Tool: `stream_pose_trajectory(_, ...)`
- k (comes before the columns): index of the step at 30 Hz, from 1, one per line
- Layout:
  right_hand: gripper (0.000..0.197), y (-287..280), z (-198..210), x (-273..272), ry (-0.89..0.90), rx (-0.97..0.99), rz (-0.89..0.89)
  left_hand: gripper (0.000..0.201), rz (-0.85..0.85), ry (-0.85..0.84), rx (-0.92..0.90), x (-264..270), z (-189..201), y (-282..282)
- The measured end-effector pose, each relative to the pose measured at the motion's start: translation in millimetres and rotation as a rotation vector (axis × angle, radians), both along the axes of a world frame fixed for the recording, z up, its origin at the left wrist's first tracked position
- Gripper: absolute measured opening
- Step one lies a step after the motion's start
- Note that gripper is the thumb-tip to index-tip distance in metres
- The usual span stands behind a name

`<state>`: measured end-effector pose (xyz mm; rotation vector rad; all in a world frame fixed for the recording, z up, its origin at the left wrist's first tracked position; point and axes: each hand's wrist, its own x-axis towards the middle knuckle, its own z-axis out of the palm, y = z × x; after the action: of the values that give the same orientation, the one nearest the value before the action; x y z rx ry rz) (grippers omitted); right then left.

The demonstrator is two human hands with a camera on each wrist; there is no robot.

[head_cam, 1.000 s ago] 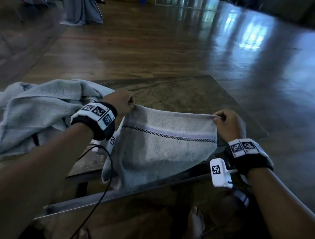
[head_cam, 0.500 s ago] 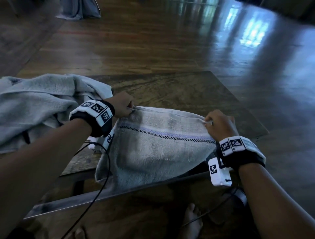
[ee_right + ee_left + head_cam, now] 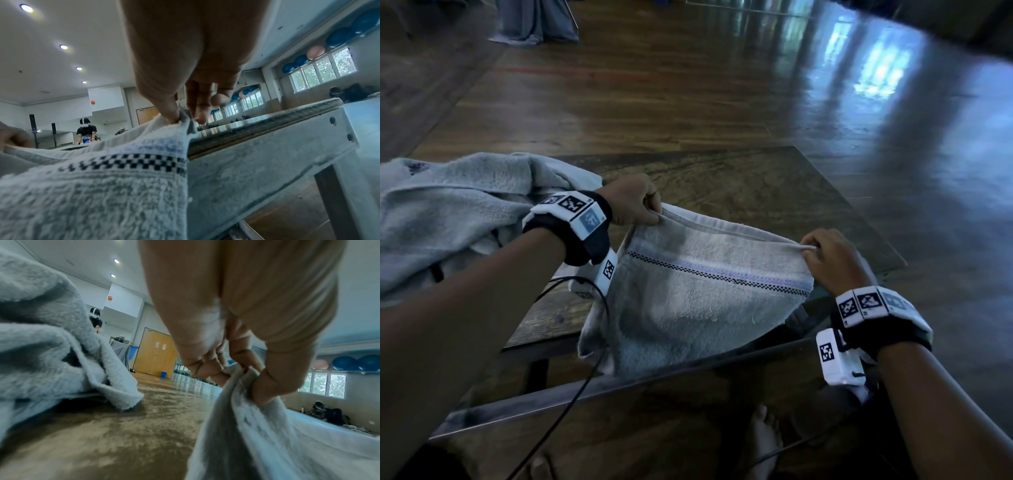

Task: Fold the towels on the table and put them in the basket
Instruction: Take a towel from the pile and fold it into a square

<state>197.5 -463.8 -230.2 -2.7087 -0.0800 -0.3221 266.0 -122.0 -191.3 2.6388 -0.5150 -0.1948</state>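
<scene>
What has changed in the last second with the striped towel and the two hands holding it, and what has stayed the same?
The pale grey towel with the checked stripe has been brought lower and its top edge now slopes down toward the right hand, with slack in it. The left hand and right hand still pinch its top corners. The heap of grey towels on the wooden table has not moved.

Gym or studio hall: polished wood floor [image 3: 688,102], blue exercise balls [image 3: 337,37] shelved above windows [image 3: 322,71], wall mirrors [image 3: 185,369], recessed ceiling lights [image 3: 63,47], double wooden doors [image 3: 156,352].
</scene>
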Motion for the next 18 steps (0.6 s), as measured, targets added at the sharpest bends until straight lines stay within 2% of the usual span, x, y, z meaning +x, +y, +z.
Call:
stream_pose_trajectory(3,0.007,-6,2,0,0.057,0.001,0.001,0.002,0.006,0.012,0.038,4,-1,-2)
stream_pose_trajectory(8,0.011,-10,4,0,0.002,0.139,-0.049,0.008,0.02,-0.09,0.052,3,-3,-9)
stream_pose_trajectory(13,0.009,-15,9,-1,-0.025,0.074,-0.02,0.007,0.024,-0.105,0.068,2,7,-14)
stream_pose_trajectory(18,0.012,-22,30,-17,-0.076,0.0,0.017,0.007,-0.06,-0.131,0.027,-18,29,-14)
